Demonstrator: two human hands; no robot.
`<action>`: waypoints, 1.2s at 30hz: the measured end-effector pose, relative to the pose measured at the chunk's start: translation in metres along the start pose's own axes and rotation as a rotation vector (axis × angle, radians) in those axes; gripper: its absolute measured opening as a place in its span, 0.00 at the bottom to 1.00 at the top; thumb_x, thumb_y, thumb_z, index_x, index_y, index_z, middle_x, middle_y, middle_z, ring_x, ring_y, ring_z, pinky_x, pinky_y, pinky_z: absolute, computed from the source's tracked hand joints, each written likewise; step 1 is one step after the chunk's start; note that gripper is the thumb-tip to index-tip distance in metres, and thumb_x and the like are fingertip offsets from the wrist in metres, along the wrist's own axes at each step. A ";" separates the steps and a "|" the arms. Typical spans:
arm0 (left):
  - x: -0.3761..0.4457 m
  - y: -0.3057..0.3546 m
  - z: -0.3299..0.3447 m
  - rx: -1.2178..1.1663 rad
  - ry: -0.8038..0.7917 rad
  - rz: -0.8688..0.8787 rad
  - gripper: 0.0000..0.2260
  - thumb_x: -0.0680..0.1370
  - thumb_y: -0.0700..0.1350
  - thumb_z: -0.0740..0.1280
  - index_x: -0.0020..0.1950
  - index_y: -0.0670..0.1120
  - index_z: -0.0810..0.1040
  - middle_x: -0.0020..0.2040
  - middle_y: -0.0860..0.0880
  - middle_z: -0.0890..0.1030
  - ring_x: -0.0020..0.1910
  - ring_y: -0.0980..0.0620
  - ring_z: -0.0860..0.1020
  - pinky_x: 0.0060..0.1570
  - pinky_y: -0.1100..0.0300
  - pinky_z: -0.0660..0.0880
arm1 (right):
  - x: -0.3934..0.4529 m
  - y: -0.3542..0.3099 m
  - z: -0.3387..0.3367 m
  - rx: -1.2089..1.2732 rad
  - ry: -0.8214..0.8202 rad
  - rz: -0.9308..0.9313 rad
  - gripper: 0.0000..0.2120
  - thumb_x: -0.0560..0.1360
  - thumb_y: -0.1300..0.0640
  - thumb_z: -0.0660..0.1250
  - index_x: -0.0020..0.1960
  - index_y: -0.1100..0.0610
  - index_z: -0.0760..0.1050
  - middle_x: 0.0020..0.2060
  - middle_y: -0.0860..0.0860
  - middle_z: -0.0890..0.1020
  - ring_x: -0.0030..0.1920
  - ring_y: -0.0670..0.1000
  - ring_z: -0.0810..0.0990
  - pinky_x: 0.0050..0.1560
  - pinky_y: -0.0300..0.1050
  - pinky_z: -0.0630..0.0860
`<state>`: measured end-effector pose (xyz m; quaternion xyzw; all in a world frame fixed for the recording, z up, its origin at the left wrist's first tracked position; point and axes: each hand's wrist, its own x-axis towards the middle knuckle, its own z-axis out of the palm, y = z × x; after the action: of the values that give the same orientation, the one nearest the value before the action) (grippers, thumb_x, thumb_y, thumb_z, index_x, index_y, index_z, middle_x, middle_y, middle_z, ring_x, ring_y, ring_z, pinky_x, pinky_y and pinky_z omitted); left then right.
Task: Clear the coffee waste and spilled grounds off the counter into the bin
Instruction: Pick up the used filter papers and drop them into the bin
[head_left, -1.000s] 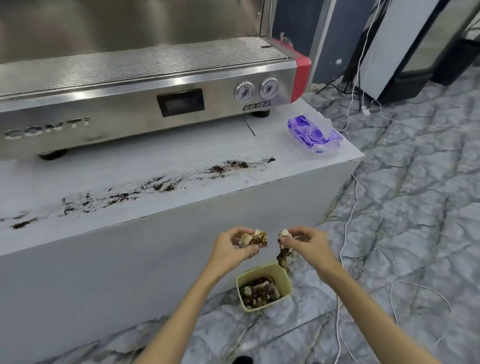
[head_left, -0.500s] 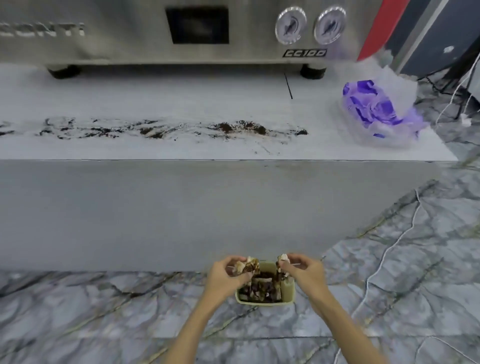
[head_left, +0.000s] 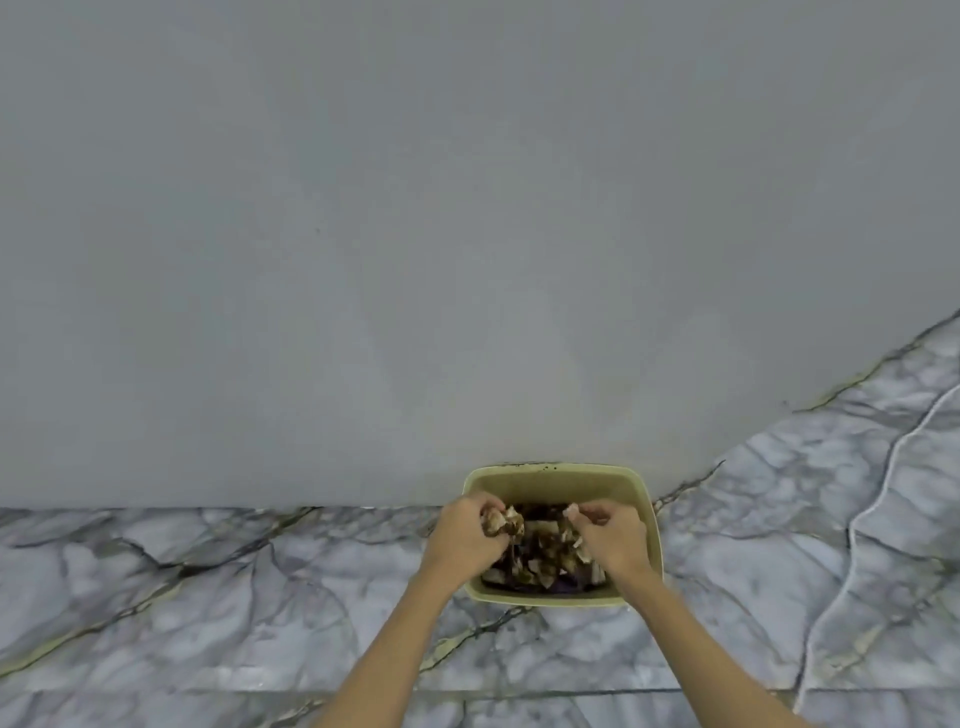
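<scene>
Nearest lay the marbled floor (head_left: 218, 613), with both forearms reaching forward across it. The left hand (head_left: 462, 535) was closed around a wad of stained coffee waste (head_left: 501, 521), pale paper showing between thumb and fingers. The right hand (head_left: 610, 538) pinched a second scrap (head_left: 572, 512) at its fingertips, the other fingers curled in. Both hands hung over the mouth of the bin (head_left: 556, 480), a small yellowish tub standing on the floor, already part-filled with a heap of dark, sodden waste (head_left: 540, 558).

The stuff looked light, soft and limp, probably wet filter paper caked with grounds. It would likely tear or shed crumbs if pulled at a corner, so a loose wad was best cupped from below or squeezed whole in the palm, then let go low inside the rim to keep grounds off the floor. Damp grounds would likely cling to the skin and might need rubbing off over the tub.

A pale cable (head_left: 883, 493) trailed over the floor at the right. Beyond the bin rose the plain grey front of the counter (head_left: 415, 234), touching or nearly touching the tub's far rim. The tabletop itself was out of view.
</scene>
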<state>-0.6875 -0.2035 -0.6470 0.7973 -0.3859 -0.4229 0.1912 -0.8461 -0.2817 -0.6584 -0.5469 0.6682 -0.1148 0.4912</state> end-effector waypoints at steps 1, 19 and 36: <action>0.003 -0.002 0.006 0.048 -0.026 0.001 0.16 0.71 0.45 0.69 0.58 0.50 0.76 0.52 0.49 0.80 0.47 0.52 0.77 0.44 0.60 0.77 | 0.003 0.006 0.003 -0.044 -0.019 0.003 0.12 0.73 0.58 0.68 0.53 0.64 0.79 0.47 0.58 0.83 0.48 0.55 0.78 0.50 0.43 0.73; -0.228 0.216 -0.271 0.439 0.011 0.142 0.14 0.78 0.43 0.58 0.63 0.45 0.73 0.62 0.43 0.78 0.61 0.44 0.74 0.60 0.52 0.72 | -0.232 -0.312 -0.165 -0.855 -0.094 -0.418 0.12 0.76 0.57 0.58 0.53 0.61 0.77 0.51 0.58 0.83 0.54 0.59 0.79 0.57 0.51 0.75; -0.359 0.108 -0.641 0.482 0.390 0.100 0.12 0.79 0.46 0.58 0.60 0.47 0.74 0.60 0.48 0.78 0.58 0.46 0.76 0.52 0.58 0.71 | -0.420 -0.590 0.019 -0.651 -0.147 -0.704 0.10 0.71 0.55 0.64 0.48 0.58 0.79 0.48 0.56 0.83 0.49 0.56 0.80 0.43 0.42 0.72</action>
<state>-0.3331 -0.0060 -0.0252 0.8657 -0.4699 -0.1486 0.0876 -0.5003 -0.1417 -0.0376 -0.8718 0.4070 -0.0200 0.2718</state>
